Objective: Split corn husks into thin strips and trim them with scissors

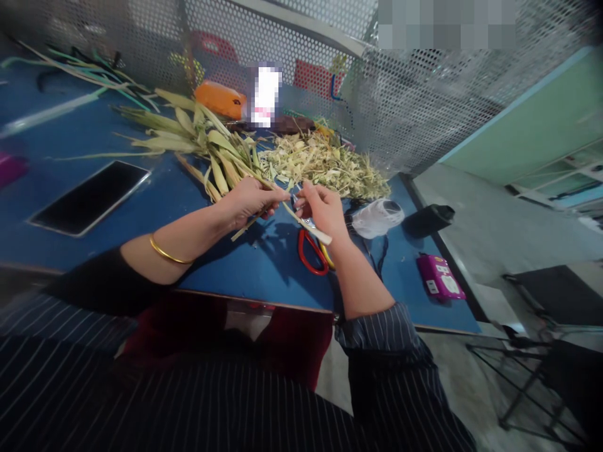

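Observation:
My left hand point(254, 199) is closed in a pinch on a pale dried leaf strip point(308, 226), whose cut end slants down in front of my right hand. My right hand point(323, 210) faces it with thumb and fingers pressed together near the strip. Something small and shiny shows at these fingertips, too unclear to name. Below the right hand are scissors with a red handle loop point(313, 253) and a yellow edge; the hand partly hides them. Just behind my left hand lies a bundle of long dried leaves point(217, 147), resembling corn husks.
Pale plant scraps point(330, 160) are heaped behind my hands. A phone point(92, 196) lies left on the blue table point(226, 270). An orange packet point(219, 99) stands at the back. To the right are a white plastic-wrapped roll point(377, 218), a black cylinder point(429, 220) and a purple packet point(440, 276).

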